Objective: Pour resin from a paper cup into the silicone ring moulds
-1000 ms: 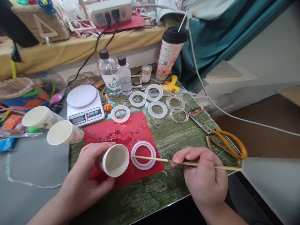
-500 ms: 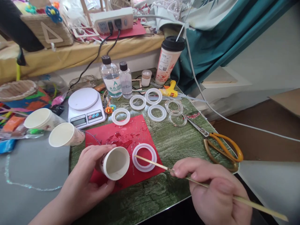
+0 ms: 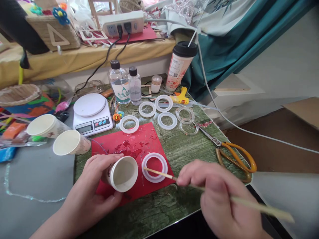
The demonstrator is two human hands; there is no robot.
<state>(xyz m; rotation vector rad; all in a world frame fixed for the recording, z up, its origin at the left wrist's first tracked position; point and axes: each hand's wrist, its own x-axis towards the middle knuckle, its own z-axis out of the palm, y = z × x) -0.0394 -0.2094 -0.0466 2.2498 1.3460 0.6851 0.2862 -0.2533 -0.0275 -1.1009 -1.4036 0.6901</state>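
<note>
Right hand (image 3: 219,196): fingers closed around a thin stick (image 3: 159,173); forearm cut off at bottom edge. Stick's rear end is blurred, middle hidden by the fingers.
Left hand (image 3: 92,186): thumb and fingers wrapped on a paper cup (image 3: 126,172); hides most of its outer wall.
Held cup: over the red sheet (image 3: 151,141), left of the near ring (image 3: 164,166), mouth tilted to camera. Pale inside; can't tell if liquid's in it.
Near ring: flat on the sheet. Stick crosses over it, tip at its left side; can't tell if touching, or what's in the channel.
Sheet: shiny wet-looking patches; left part covered by hand and cup.
Scissors (image 3: 220,143): right, near table edge.
Spare cups (image 3: 84,142): two, left, mouths to camera; bottoms hard to make out.
Far rings (image 3: 167,120): four whitish, two clear ones overlapping.
Scale (image 3: 93,116): behind the spare cups; display unreadable.
Bottles (image 3: 121,89): two, capped, clear liquid partway up each.
Tall cup (image 3: 178,68): black lid, straw; contents hidden.
</note>
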